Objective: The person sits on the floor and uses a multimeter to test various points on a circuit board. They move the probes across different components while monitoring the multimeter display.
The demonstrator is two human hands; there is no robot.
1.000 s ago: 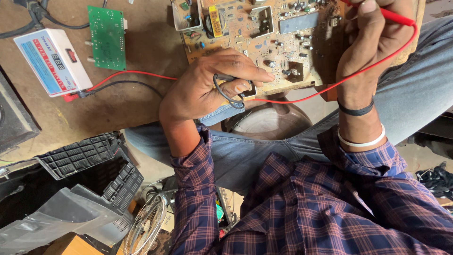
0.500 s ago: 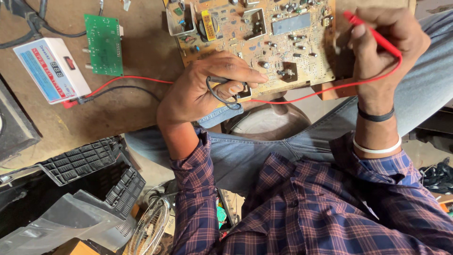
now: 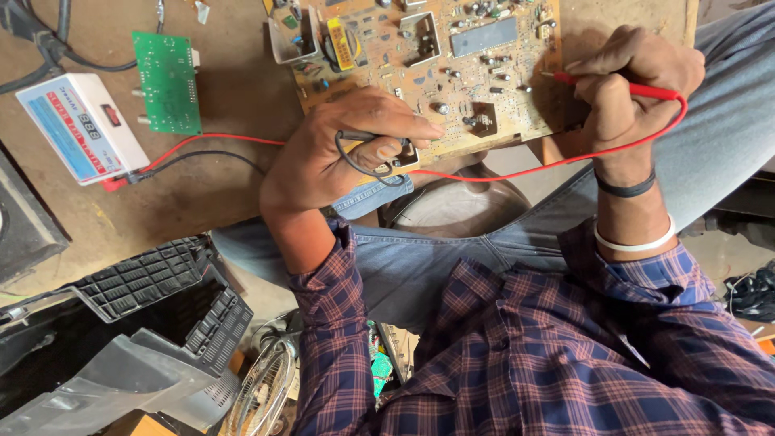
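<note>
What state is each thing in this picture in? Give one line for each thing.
Brown circuit board: bare, component side up, resting on the lap.
Red probe: gripped in right hand, tip on board.
Black probe: held by left hand.
White meter: lying flat, leads plugged in.
Green circuit board: lying loose.

Your left hand [image 3: 343, 149] reaches forward, palm down, fingers curled and closed in a pinch, thumb tucked under. Your right hand [image 3: 626, 81] sits farther right, fist-like, fingers bent tight toward the thumb. Both forearms stretch away from you, sleeves pushed up, two bands on your right wrist.
</note>
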